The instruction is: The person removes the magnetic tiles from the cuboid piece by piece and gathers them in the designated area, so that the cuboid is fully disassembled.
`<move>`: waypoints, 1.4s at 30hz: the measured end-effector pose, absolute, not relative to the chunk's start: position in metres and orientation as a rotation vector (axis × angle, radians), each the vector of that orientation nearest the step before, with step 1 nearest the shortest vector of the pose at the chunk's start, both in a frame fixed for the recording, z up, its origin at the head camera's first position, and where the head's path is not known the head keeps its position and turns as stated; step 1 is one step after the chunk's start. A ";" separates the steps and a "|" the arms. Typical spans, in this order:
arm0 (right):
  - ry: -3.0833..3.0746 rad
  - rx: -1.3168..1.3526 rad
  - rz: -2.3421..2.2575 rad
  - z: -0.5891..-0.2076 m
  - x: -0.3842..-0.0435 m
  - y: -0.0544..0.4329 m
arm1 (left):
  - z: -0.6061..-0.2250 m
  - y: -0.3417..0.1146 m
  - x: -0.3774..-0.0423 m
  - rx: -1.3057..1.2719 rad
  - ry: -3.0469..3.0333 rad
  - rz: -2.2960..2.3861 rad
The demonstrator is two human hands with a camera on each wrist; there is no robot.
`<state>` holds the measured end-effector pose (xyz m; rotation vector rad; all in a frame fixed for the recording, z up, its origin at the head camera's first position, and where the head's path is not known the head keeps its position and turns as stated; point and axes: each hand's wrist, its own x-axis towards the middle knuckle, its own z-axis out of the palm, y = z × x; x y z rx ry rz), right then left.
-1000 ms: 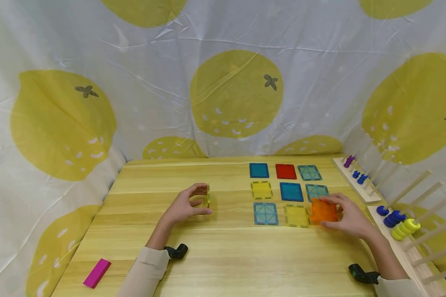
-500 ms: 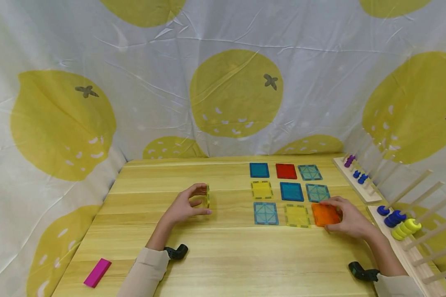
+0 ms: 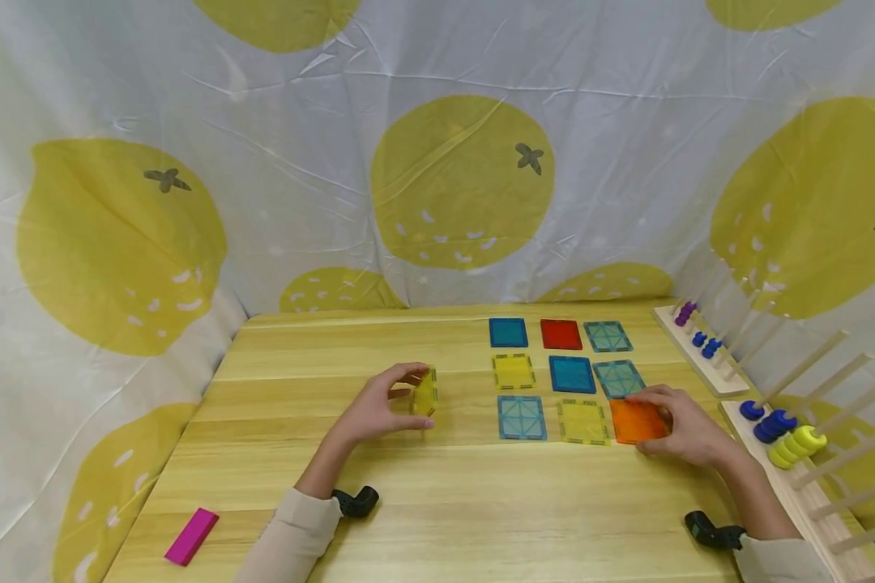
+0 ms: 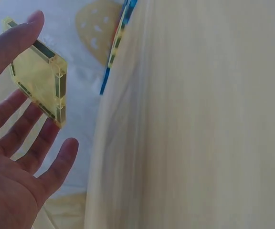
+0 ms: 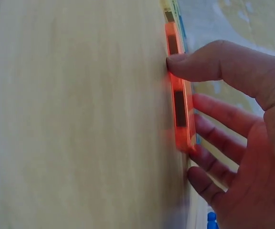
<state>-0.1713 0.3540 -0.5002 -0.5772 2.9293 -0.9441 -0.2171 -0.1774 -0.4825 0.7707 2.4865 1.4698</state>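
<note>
My left hand [image 3: 382, 407] holds a clear yellow square magnetic tile [image 3: 425, 392] upright by its edges, thumb on one side and fingers on the other; the left wrist view shows this tile [image 4: 35, 74] above the table. My right hand [image 3: 689, 427] pinches an orange magnetic tile [image 3: 638, 422] by opposite edges. It lies flat at the near right corner of three rows of tiles. Beside it are a yellow tile [image 3: 583, 422] and, behind, a slightly turned light blue tile [image 3: 620, 378]. In the right wrist view the thumb touches the orange tile's edge [image 5: 180, 107].
Other tiles in the rows include a red tile [image 3: 561, 334] and a dark blue tile [image 3: 572, 374]. Wooden peg racks with beads [image 3: 732, 417] stand along the right edge. A magenta block [image 3: 192, 536] lies at the near left. A lemon-print cloth [image 3: 299, 186] hangs behind.
My left hand has moved right with the yellow tile, which now shows more of its face. My right hand has lowered the orange tile flat; the light blue tile behind it has turned slightly.
</note>
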 end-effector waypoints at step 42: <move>2.934 -0.597 -0.884 -0.503 -0.173 0.353 | -0.486 -0.022 -0.150 1.235 2.677 0.504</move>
